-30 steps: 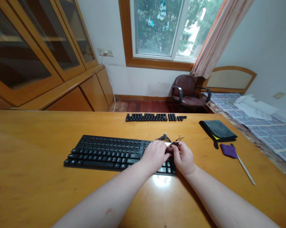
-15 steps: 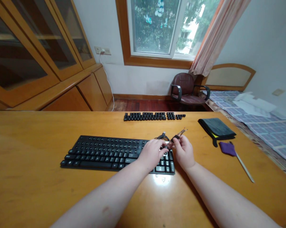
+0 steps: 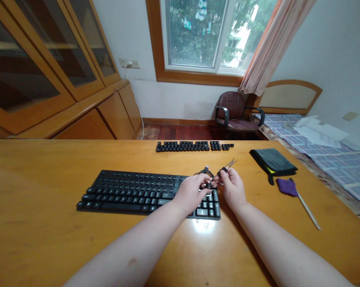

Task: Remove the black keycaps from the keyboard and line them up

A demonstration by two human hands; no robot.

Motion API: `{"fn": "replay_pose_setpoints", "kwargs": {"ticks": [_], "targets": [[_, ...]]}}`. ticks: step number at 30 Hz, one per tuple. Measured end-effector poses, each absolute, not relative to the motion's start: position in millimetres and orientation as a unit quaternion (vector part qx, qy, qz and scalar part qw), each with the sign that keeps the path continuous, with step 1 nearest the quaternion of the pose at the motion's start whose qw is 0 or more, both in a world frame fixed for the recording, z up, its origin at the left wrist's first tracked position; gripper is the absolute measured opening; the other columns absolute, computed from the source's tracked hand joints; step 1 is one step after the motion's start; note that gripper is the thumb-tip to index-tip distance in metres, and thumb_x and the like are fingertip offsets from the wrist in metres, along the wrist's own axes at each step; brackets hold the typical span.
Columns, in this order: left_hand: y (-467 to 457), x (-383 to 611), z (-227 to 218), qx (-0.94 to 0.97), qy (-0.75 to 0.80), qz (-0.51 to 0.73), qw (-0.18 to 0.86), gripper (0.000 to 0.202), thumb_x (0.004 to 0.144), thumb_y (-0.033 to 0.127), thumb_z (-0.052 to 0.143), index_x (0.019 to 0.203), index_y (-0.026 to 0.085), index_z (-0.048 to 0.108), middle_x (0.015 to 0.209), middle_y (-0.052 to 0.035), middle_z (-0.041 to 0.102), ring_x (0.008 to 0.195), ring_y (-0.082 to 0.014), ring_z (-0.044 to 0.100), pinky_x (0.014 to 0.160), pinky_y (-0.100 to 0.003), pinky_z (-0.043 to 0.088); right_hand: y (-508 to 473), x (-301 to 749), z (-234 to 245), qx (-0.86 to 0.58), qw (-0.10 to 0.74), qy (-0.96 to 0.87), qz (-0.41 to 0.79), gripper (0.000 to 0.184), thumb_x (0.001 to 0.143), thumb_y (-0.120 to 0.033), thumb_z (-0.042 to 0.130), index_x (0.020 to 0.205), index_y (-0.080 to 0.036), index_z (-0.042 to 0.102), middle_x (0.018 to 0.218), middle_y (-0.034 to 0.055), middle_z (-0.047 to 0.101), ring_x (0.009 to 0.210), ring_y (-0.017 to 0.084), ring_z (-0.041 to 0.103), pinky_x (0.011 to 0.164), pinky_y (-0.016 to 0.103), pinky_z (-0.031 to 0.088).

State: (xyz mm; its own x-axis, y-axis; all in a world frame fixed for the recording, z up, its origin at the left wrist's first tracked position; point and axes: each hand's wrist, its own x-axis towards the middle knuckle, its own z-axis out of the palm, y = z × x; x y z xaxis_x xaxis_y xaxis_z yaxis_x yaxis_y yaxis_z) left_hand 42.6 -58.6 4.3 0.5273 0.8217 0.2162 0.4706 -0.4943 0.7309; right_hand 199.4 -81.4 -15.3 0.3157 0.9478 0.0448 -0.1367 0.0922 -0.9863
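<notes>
A black keyboard (image 3: 138, 192) lies on the wooden desk (image 3: 48, 223) in front of me. My left hand (image 3: 191, 192) rests over its right end, fingers curled and pinched at a small dark piece near the coiled cable (image 3: 206, 173). My right hand (image 3: 233, 188) is closed on a small wire keycap puller (image 3: 226, 167), whose prongs point up and to the right, with a black keycap at its base. The two hands meet just above the keyboard's right corner.
A row of loose black keycaps (image 3: 194, 146) lies at the desk's far edge. A folded dark cloth (image 3: 273, 160) and a purple-headed brush (image 3: 298, 197) sit to the right. Beyond are a chair (image 3: 234, 111), a bed (image 3: 323, 147) and wooden cabinets (image 3: 48, 71).
My right hand has lifted the puller up off the keyboard and tilted its prongs up to the right. My left hand stayed at the keyboard's right end.
</notes>
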Motion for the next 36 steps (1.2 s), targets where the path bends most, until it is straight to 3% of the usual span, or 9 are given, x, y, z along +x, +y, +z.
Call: {"fn": "replay_pose_setpoints", "kwargs": {"ticks": [7, 11, 14, 19, 23, 29, 33, 36], "targets": [[-57.0, 42.7, -0.1, 0.791, 0.405, 0.305, 0.341, 0.017, 0.071, 0.019, 0.065, 0.086, 0.022, 0.058, 0.085, 0.0012, 0.063, 0.082, -0.0165, 0.057, 0.074, -0.028, 0.043, -77.4, 206.8, -19.5, -0.468, 0.71, -0.371, 0.372, 0.017, 0.082, -0.037, 0.053, 0.082, -0.02, 0.05, 0.078, -0.0002, 0.061, 0.072, 0.014, 0.063, 0.074, 0.033, 0.051], [-56.1, 42.2, -0.6, 0.785, 0.407, 0.323, 0.337, 0.017, 0.071, 0.019, 0.066, 0.084, 0.021, 0.056, 0.086, 0.0014, 0.062, 0.084, -0.0163, 0.056, 0.076, -0.028, 0.043, -77.8, 210.1, -19.6, -0.469, 0.706, -0.413, 0.333, 0.01, 0.084, -0.031, 0.048, 0.089, -0.023, 0.046, 0.088, -0.0002, 0.057, 0.068, 0.012, 0.061, 0.072, 0.035, 0.051], [-56.1, 42.0, -0.3, 0.785, 0.406, 0.321, 0.341, 0.018, 0.069, 0.02, 0.067, 0.082, 0.021, 0.056, 0.084, 0.0018, 0.061, 0.081, -0.0156, 0.056, 0.073, -0.027, 0.043, -80.6, 210.8, -16.6, -0.508, 0.634, -0.521, 0.263, 0.008, 0.08, -0.025, 0.052, 0.082, -0.022, 0.046, 0.081, -0.0001, 0.055, 0.067, 0.012, 0.057, 0.068, 0.03, 0.048], [-57.2, 41.7, 1.4, 0.786, 0.418, 0.309, 0.336, 0.02, 0.068, 0.013, 0.063, 0.084, 0.021, 0.055, 0.081, 0.002, 0.059, 0.074, -0.0143, 0.054, 0.068, -0.026, 0.042, -88.2, 207.1, -8.1, -0.551, 0.417, -0.698, 0.189, 0.018, 0.072, -0.03, 0.064, 0.086, -0.02, 0.058, 0.08, 0.0029, 0.063, 0.074, 0.018, 0.059, 0.069, 0.03, 0.047], [-58.2, 41.4, 4.0, 0.792, 0.416, 0.299, 0.33, 0.021, 0.069, 0.009, 0.058, 0.086, 0.021, 0.055, 0.083, 0.0011, 0.059, 0.076, -0.0149, 0.055, 0.07, -0.027, 0.042, -90.8, 200.3, -8.2, -0.562, 0.361, -0.719, 0.191, 0.021, 0.074, -0.035, 0.063, 0.091, -0.024, 0.063, 0.082, 0.0025, 0.068, 0.075, 0.019, 0.063, 0.069, 0.032, 0.048], [-57.5, 41.9, 4.0, 0.778, 0.432, 0.305, 0.339, 0.034, 0.068, 0.02, 0.067, 0.099, 0.021, 0.056, 0.094, -0.0009, 0.06, 0.078, -0.0157, 0.055, 0.075, -0.03, 0.044, -70.5, 234.0, -18.1, -0.713, 0.387, -0.579, 0.081, 0.029, 0.079, -0.039, 0.052, 0.096, -0.019, 0.066, 0.096, 0.0089, 0.069, 0.089, 0.023, 0.063, 0.079, 0.035, 0.047], [-56.0, 41.1, 2.2, 0.785, 0.421, 0.301, 0.341, 0.034, 0.068, 0.021, 0.068, 0.1, 0.021, 0.057, 0.093, -0.0003, 0.061, 0.079, -0.0155, 0.056, 0.076, -0.029, 0.044, -47.5, 278.0, -25.1, -0.864, 0.284, -0.417, 0.006, 0.036, 0.079, -0.04, 0.05, 0.101, -0.017, 0.066, 0.092, 0.0148, 0.069, 0.085, 0.028, 0.063, 0.072, 0.037, 0.047], [-55.7, 40.5, 2.7, 0.787, 0.412, 0.307, 0.342, 0.029, 0.071, 0.022, 0.065, 0.098, 0.021, 0.058, 0.09, -0.0003, 0.062, 0.079, -0.0154, 0.056, 0.076, -0.029, 0.043, -31.4, 293.9, -30.5, -0.89, 0.227, -0.395, -0.017, 0.036, 0.081, -0.039, 0.047, 0.103, -0.018, 0.066, 0.092, 0.0152, 0.068, 0.085, 0.027, 0.062, 0.071, 0.035, 0.046]]}}
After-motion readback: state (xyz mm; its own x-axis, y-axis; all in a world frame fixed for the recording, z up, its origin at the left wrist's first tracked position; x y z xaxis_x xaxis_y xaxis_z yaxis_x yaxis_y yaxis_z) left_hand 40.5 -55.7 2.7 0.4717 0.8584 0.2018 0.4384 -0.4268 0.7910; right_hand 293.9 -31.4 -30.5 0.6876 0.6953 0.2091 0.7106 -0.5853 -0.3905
